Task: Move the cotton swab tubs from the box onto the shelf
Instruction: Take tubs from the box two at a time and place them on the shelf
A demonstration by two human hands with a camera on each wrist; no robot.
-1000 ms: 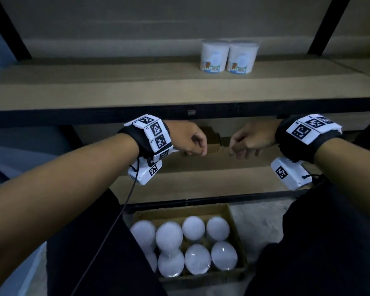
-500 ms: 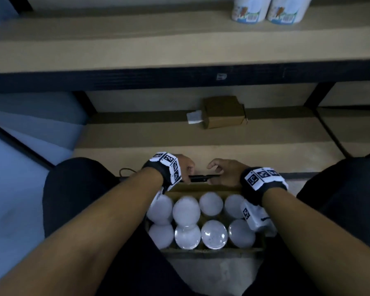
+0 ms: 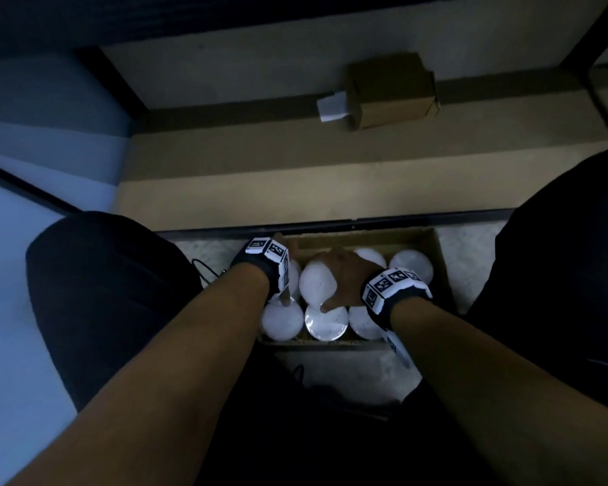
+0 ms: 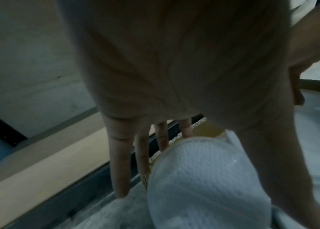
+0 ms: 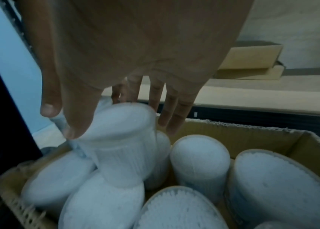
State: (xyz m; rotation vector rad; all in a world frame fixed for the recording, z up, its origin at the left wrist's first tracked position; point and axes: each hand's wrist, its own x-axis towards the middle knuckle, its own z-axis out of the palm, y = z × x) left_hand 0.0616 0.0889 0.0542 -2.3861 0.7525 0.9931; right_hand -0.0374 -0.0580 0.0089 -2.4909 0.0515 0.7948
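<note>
White round plastic cotton swab tubs (image 3: 283,319) fill the open brown cardboard box (image 3: 439,254) on the floor between our knees, as we see from the head view. Our right hand (image 3: 344,275) lies over a raised tub (image 3: 315,284) in the box's middle, thumb at its near edge and fingers reaching past its far side. Our left hand (image 3: 285,250) is mostly hidden behind its wrist band at the box's left end. Beyond the box runs the low tan shelf (image 3: 295,191), with a small brown carton (image 3: 390,92) at its back.

From the left wrist we see our left hand (image 4: 174,77) spread over a white tub (image 4: 204,178): the fingers (image 4: 119,167) hang straight down along its far side, the thumb down its near side. We cannot tell whether they press it.

From the right wrist, our right hand (image 5: 135,54) has its thumb (image 5: 77,120) on the lid rim of the lifted, tilted tub (image 5: 123,142), which stands higher than its neighbours; the fingers (image 5: 172,111) curve down behind it. Other tubs (image 5: 198,161) stand packed in the box (image 5: 273,139).
</note>
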